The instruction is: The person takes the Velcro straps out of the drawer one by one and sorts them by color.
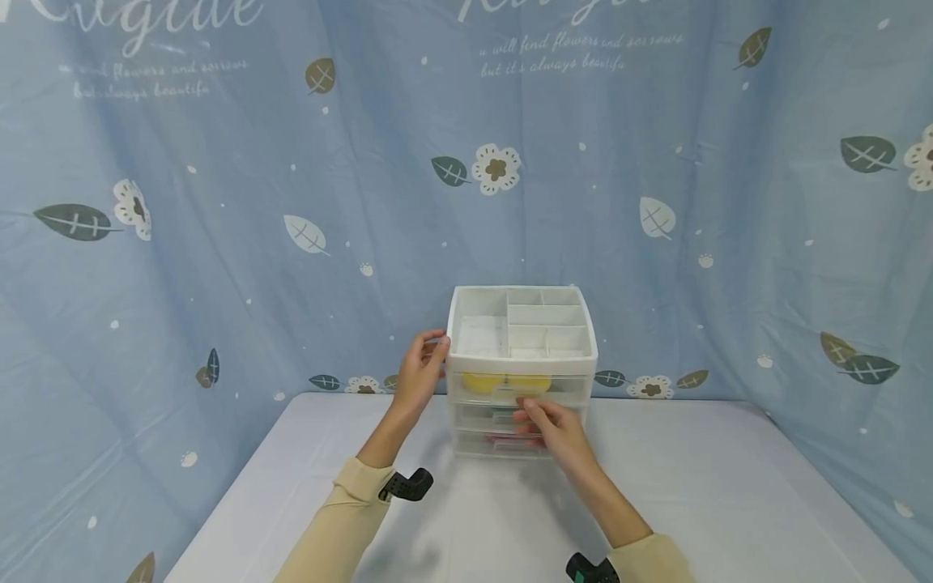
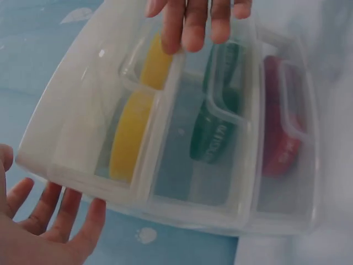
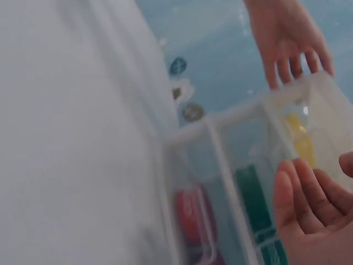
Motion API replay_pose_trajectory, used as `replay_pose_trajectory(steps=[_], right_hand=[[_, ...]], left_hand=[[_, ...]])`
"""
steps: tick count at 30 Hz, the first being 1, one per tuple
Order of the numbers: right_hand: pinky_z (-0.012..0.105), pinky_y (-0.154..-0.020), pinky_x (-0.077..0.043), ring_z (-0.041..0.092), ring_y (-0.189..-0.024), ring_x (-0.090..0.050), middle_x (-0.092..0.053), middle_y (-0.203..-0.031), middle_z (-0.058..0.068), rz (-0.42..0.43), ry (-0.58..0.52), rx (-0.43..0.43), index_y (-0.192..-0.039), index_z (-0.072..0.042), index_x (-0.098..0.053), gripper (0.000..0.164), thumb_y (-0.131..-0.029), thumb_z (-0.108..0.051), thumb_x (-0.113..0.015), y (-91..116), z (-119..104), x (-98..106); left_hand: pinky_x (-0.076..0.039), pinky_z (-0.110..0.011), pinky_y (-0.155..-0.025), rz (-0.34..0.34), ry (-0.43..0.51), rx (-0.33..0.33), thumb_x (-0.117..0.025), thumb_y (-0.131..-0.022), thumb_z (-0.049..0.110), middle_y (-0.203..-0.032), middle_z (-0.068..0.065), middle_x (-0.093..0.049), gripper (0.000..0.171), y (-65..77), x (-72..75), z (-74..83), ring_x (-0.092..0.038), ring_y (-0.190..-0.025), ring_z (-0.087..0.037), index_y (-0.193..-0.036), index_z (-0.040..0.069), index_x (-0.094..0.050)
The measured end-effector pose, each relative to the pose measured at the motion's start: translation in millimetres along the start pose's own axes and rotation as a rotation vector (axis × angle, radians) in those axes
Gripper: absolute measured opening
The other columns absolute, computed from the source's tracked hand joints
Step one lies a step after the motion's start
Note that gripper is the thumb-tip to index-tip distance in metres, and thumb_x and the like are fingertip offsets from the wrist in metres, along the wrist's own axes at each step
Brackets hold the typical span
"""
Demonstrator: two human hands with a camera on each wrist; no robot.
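Note:
A white box with three clear drawers point(image 1: 466, 365) stands on the table, with a divided tray on top. My left hand point(image 1: 419, 376) has its fingertips at the upper left side of the box. In front of the drawers is my right hand point(image 1: 560, 433), its fingers loosely bent near the top drawer's handle, gripping nothing. Through the top drawer show two yellow rounded things point(image 2: 130, 135). Green things with white lettering point(image 2: 214, 135) lie in the middle drawer, and red ones point(image 2: 281, 149) in the bottom drawer. All drawers are closed.
The box stands near the back of a table with a white cover point(image 1: 678, 478). Right behind it hangs a blue curtain point(image 1: 394, 162) printed with leaves and flowers. Each wrist carries a black camera point(image 1: 410, 484).

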State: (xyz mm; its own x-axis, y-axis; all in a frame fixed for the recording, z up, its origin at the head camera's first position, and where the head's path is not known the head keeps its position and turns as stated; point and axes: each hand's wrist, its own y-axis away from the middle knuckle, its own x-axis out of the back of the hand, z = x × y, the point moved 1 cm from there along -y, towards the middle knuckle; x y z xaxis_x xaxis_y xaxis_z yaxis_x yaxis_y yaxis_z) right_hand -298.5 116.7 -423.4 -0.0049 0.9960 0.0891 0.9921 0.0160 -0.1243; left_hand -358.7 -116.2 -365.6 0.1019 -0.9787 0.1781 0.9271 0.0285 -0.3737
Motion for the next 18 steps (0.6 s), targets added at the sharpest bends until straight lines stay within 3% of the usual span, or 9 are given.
replay_pose_trajectory(steps=[5,9,13,18], right_hand=[[0.026,-0.078,-0.059,0.016,-0.096,-0.072,-0.07,-0.12,0.013,-0.083,-0.278,-0.104,-0.134,-0.006,-0.057,0.045,-0.103,-0.037,-0.05,-3.0,-6.5,-6.4],[0.021,-0.08,-0.058,0.011,-0.098,-0.072,-0.07,-0.121,0.008,-0.119,-0.499,-0.188,-0.138,-0.002,-0.05,0.046,-0.106,-0.035,-0.042,-4.7,-9.4,-7.4],[0.021,-0.082,-0.058,0.01,-0.1,-0.072,-0.071,-0.119,0.005,-0.127,-0.595,-0.219,-0.14,-0.001,-0.046,0.046,-0.109,-0.033,-0.035,-6.2,-10.2,-7.9],[0.022,-0.081,-0.058,0.012,-0.1,-0.072,-0.071,-0.119,0.006,-0.094,-0.629,-0.239,-0.137,-0.001,-0.048,0.045,-0.108,-0.034,-0.035,-8.6,-8.9,-10.0]], left_hand=[[-0.056,-0.034,-0.081,0.0,0.014,0.005,-0.056,-0.098,0.046,-0.123,-0.009,-0.061,0.045,-6.4,-1.0,0.1,-0.062,-0.106,-0.024,-0.137,0.024,-0.053],[-0.055,-0.032,-0.078,-0.015,0.038,-0.037,-0.057,-0.099,0.043,-0.123,-0.007,-0.06,0.043,-8.0,-0.9,-1.5,-0.062,-0.103,-0.022,-0.14,0.03,-0.053],[-0.055,-0.033,-0.078,-0.033,0.056,-0.075,-0.055,-0.099,0.042,-0.122,-0.009,-0.061,0.039,-9.0,-1.5,-3.9,-0.062,-0.1,-0.023,-0.138,0.032,-0.056],[-0.057,-0.039,-0.082,-0.035,0.085,-0.07,-0.056,-0.099,0.043,-0.121,-0.014,-0.062,0.039,-10.9,-1.5,-8.4,-0.063,-0.1,-0.023,-0.136,0.033,-0.056]])
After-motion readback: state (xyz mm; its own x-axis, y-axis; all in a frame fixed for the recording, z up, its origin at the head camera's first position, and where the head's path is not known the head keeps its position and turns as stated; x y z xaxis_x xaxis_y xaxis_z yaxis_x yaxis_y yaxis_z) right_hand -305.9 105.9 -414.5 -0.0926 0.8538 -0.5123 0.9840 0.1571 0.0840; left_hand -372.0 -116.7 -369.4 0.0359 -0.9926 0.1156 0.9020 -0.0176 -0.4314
